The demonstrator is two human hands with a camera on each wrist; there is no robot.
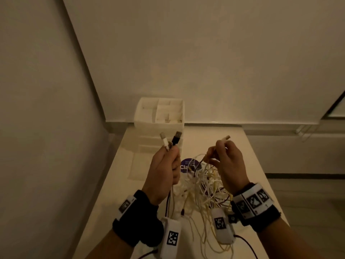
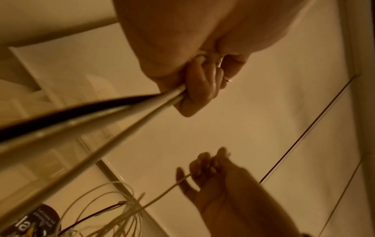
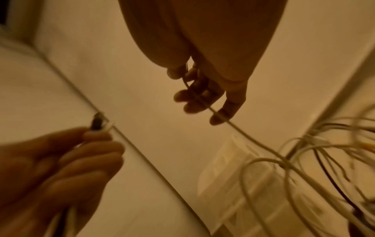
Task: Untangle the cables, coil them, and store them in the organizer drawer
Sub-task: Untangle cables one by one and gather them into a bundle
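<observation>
- Two hands are raised above the counter (image 1: 242, 146), apart from each other.
- Left hand (image 1: 164, 171) grips a black cable (image 1: 45, 128) and white cable (image 1: 34, 142), plugs pointing up.
- Right hand (image 1: 224, 163) pinches a cream cable end (image 1: 225, 137).
- Tangled cables (image 1: 203, 186) lie between the wrists.
- Organizer (image 1: 160, 116) stands at the far left, one drawer (image 1: 138, 165) pulled out.

I can read only one bit of text: white letters "Cla" on a round purple sticker (image 1: 187, 165) lying on the table (image 1: 252, 165), the rest covered by tangled cables (image 1: 203, 186). My wristbands (image 1: 251, 200) and wrist cameras (image 1: 171, 236) carry black-and-white square marker codes, no legible words.
</observation>
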